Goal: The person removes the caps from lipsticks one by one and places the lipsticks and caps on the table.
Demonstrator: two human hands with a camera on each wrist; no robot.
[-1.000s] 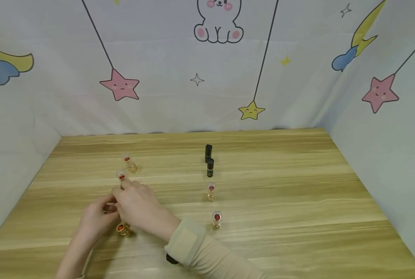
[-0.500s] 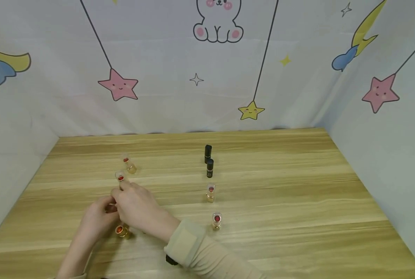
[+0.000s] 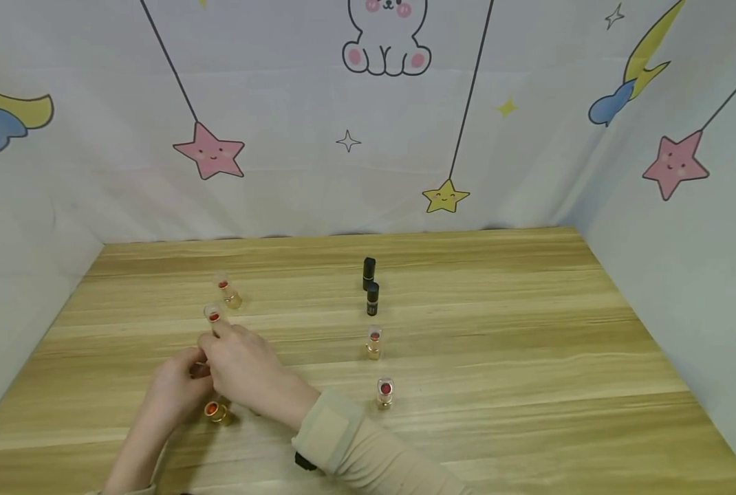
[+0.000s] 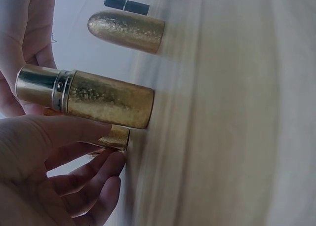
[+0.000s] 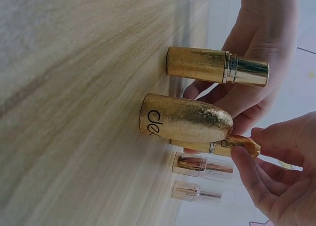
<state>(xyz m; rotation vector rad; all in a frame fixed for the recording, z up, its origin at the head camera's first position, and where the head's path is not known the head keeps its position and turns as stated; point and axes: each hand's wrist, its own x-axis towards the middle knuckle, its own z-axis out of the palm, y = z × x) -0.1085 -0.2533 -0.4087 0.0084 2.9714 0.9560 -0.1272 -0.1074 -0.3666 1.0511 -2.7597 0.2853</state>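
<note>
My left hand [image 3: 172, 392] pinches the lower part of a gold lipstick [image 4: 119, 138] that stands upright on the table. At its upper end, the thumb and fingers of my right hand [image 3: 244, 368] pinch the gold cap [image 5: 242, 145], which sits on the tube in the right wrist view. Closer to me stands a second gold lipstick [image 3: 219, 412], uncapped, its orange-red inside visible from above. A loose rounded gold cap [image 5: 185, 118] stands on the table beside it; in the head view my right hand and forearm hide this cap.
Two clear-topped lipsticks, a nearer one [image 3: 213, 315] and a farther one [image 3: 230, 295], stand beyond my hands. On the right are two more clear-topped lipsticks [image 3: 374, 344] and two black lipsticks [image 3: 373, 300] in a column. A patterned white cloth [image 3: 294, 192] borders the wooden table [image 3: 516, 344].
</note>
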